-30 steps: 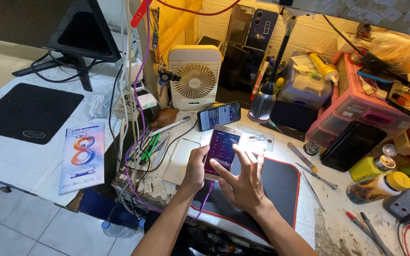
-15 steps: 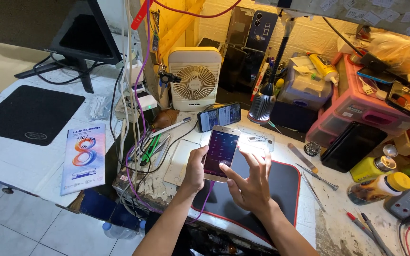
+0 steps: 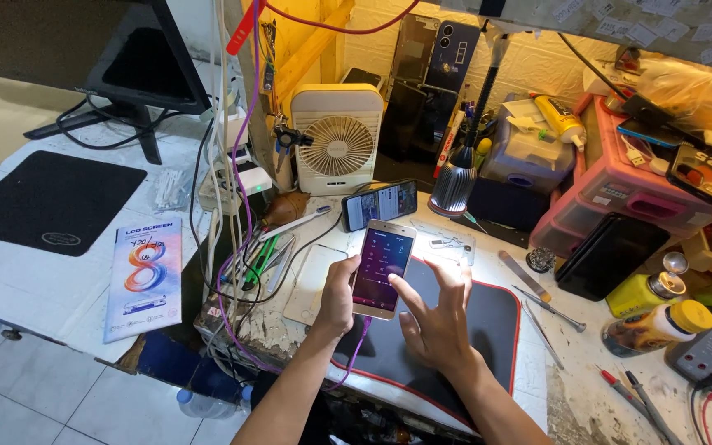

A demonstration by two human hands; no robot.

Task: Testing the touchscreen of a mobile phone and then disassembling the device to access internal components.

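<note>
A lit smartphone (image 3: 381, 268) is gripped by the left hand (image 3: 338, 297) above the black mat's (image 3: 488, 330) left edge, its screen touched by the spread right hand (image 3: 434, 317)

Left hand: my left hand (image 3: 338, 295) grips the lit smartphone (image 3: 382, 268) by its left edge.
Right hand: my right hand (image 3: 436, 317), fingers spread, thumb on the screen.
Beneath: black mat (image 3: 488, 321) with red border.
Behind: small fan (image 3: 337, 150).

Beyond the grips on the worktop (image 3: 59, 288) stand a cream fan (image 3: 337, 151) and a second lit phone (image 3: 379, 203). Left lie a black mat (image 3: 43, 202) and flat box (image 3: 143, 276); right, yellow bottles (image 3: 648, 309).
</note>
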